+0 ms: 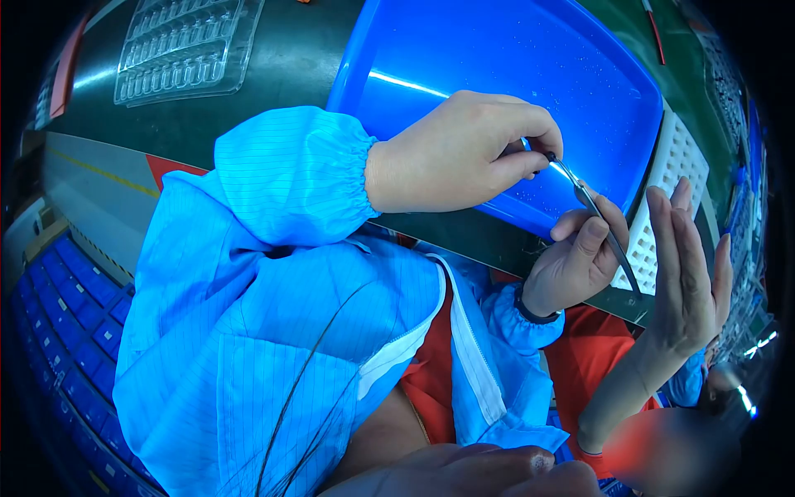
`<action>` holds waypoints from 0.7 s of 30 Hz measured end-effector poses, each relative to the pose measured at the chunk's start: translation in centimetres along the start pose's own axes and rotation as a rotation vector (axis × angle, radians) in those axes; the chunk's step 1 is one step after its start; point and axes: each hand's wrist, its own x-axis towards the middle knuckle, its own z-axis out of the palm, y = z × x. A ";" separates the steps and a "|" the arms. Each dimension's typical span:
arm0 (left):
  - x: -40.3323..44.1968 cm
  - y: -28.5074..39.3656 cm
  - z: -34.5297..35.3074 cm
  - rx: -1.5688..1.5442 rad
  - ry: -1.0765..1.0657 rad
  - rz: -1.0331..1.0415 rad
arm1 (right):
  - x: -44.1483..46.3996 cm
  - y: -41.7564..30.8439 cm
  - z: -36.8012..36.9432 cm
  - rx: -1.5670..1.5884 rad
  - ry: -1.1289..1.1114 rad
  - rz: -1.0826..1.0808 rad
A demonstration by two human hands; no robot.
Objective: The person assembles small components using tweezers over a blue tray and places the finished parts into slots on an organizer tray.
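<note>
My left hand (pixel 464 153) reaches over the blue tray (pixel 497 50), its thumb and fingers pinched on a small dark part (pixel 551 156) mostly hidden by the fingertips. My right hand (pixel 575 261), with a black band on its wrist, lies palm up near the tray's front edge. Its fingers close round a slim metal tool (pixel 614 240) that looks like a pair of tweezers. The narrow end of this tool meets the dark part at my left fingertips. Tiny light specks are scattered over the tray bottom.
A clear plastic blister tray (pixel 182 50) lies at upper left on the dark green table (pixel 290 50). A white dimpled tray (pixel 675 166) sits right of the blue tray. Close to my right hand, another person's open hand (pixel 687 282) is raised. Blue bins (pixel 74 306) stand at lower left.
</note>
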 end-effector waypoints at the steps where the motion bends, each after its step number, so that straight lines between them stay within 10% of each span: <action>1: 0.0 0.0 0.0 -0.006 0.018 0.008 | 0.0 0.3 -0.2 -0.003 0.001 -0.010; 10: 0.0 0.0 -0.2 0.083 0.012 0.047 | 1.7 -5.9 -1.9 0.384 0.058 0.213; 21: 0.0 -0.1 -0.1 0.023 0.028 0.053 | 3.7 -13.5 0.9 0.933 -0.111 1.555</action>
